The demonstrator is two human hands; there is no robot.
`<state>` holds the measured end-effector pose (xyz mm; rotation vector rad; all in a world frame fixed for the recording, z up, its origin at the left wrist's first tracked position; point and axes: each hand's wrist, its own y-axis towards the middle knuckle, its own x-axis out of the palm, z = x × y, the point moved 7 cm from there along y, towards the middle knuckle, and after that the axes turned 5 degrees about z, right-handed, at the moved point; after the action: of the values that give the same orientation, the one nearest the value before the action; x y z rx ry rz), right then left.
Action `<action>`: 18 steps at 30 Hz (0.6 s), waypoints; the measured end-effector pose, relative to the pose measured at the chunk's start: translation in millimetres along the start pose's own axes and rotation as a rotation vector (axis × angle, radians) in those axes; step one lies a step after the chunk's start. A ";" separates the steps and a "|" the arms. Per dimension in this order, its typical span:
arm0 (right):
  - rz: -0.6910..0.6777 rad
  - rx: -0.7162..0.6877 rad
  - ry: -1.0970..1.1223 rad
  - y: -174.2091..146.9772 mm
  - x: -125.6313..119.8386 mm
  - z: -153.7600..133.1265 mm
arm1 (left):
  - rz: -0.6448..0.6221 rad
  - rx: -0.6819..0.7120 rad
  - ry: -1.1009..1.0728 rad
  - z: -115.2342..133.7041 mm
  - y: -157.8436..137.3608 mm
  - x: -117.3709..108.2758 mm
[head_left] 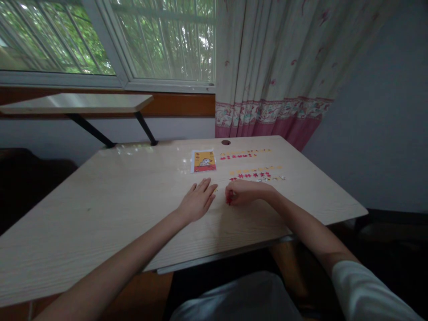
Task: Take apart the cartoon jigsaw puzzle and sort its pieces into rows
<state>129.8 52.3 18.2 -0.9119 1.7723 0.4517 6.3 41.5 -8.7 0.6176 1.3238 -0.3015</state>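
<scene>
My left hand (197, 201) rests palm down on the desk with its fingers stretched out. Beside its fingertips lies a small yellow puzzle piece (216, 190), partly covered by the fingers. A little to the right, my right hand (247, 191) pinches a small red puzzle piece (229, 201) low over the desk; whether the piece touches the surface I cannot tell. Past the right hand, puzzle pieces lie in rows: yellow pieces (247, 171), red pieces (256, 175) and white pieces (282, 178). Further back are another red row (238, 156) and a yellow-orange row (264, 151).
A picture card (203, 161) with a white animal on yellow and red lies behind my left hand. The pale wooden desk (117, 205) has a cable hole (226, 142) at its back edge. A raised shelf (80, 102) stands at the back left; a curtain (261, 76) hangs behind.
</scene>
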 end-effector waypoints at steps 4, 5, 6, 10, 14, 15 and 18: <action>0.008 -0.012 0.037 -0.2 -0.5 -1.2 | 0.088 0.055 -0.056 2.5 8.1 -5.6; 0.002 -0.010 0.039 -0.3 -0.5 -1.2 | 0.110 0.066 -0.079 2.7 10.5 -7.0; -0.007 -0.007 0.041 -0.5 -0.2 -1.1 | 0.131 0.070 -0.106 2.2 13.3 -8.7; -0.026 0.013 0.054 -1.7 0.1 -0.5 | 0.198 0.015 -0.242 -8.9 28.7 -19.4; -0.009 -0.009 0.050 -2.5 0.7 -1.0 | 0.216 -0.071 -0.354 -26.2 41.9 -32.2; -0.007 -0.013 0.054 -2.7 1.2 -0.9 | 0.235 -0.097 -0.377 -30.9 42.6 -35.2; -0.010 -0.019 0.078 -3.3 2.5 -0.2 | 0.296 -0.236 -0.473 -47.4 36.0 -37.4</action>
<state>131.8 49.1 16.3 -0.9627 1.8362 0.4317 -21.4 92.8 30.7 0.4950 0.7851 -0.0405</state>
